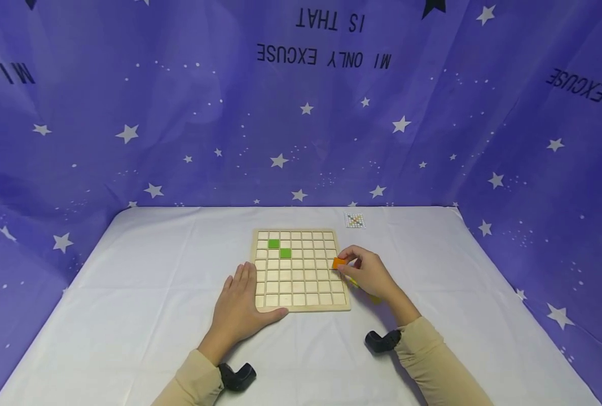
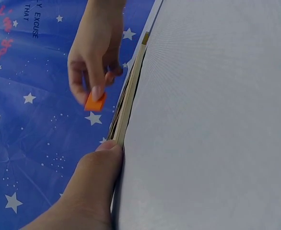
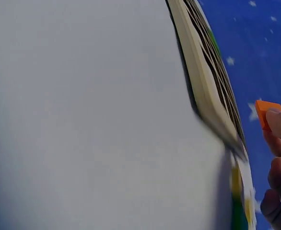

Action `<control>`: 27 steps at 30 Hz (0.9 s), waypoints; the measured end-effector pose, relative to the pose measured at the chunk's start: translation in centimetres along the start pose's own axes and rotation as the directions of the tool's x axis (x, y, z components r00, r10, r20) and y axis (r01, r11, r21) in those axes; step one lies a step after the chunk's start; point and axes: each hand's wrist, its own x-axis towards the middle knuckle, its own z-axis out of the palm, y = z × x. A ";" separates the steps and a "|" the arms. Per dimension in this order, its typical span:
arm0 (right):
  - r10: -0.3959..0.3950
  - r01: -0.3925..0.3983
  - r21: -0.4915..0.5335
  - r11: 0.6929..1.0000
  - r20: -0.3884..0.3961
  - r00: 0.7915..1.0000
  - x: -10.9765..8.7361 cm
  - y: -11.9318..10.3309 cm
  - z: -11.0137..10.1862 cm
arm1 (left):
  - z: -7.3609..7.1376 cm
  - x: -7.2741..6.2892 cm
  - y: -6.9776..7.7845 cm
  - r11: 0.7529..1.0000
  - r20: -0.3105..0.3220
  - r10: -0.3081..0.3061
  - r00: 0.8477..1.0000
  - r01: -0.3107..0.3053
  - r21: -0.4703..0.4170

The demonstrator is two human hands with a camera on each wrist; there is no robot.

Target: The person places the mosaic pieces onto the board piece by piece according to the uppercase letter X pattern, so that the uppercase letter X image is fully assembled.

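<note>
A wooden grid board [image 1: 301,308] lies on the white table, with one green tile [image 1: 273,243] and a second green tile [image 1: 285,254] in squares near its far left corner. My left hand [image 1: 238,304] rests along the board's left side, its fingers straight and its thumb at the near edge. Between thumb and fingertips my right hand [image 1: 369,273] pinches an orange tile [image 1: 338,263] over the board's right edge. In the left wrist view the orange tile [image 2: 95,102] is held above the board. Yellow pieces [image 1: 375,299] lie partly hidden under the right hand and forearm.
A small card [image 1: 355,220] with a coloured dot pattern lies beyond the board's far right corner. In the right wrist view, yellow and green pieces [image 3: 237,211] show blurred beside the board. A purple star-printed curtain [image 1: 280,129] hangs behind the table [image 1: 143,316].
</note>
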 end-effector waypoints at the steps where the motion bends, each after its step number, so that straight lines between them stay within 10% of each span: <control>1: -0.004 0.004 0.008 1.000 0.005 1.000 0.3 -0.3 0.6 | 0.0 0.0 0.0 1.000 -0.002 0.000 1.000 0.000 -0.001; 13: -0.060 0.060 0.003 0.998 0.070 0.996 3.5 -3.8 6.4 | 0.0 0.0 0.1 1.000 0.026 -0.017 1.000 0.017 -0.003; 27: -0.069 0.076 -0.104 0.992 0.069 0.995 3.9 -4.4 7.1 | 0.1 0.1 0.0 1.000 0.020 -0.016 1.000 0.015 0.006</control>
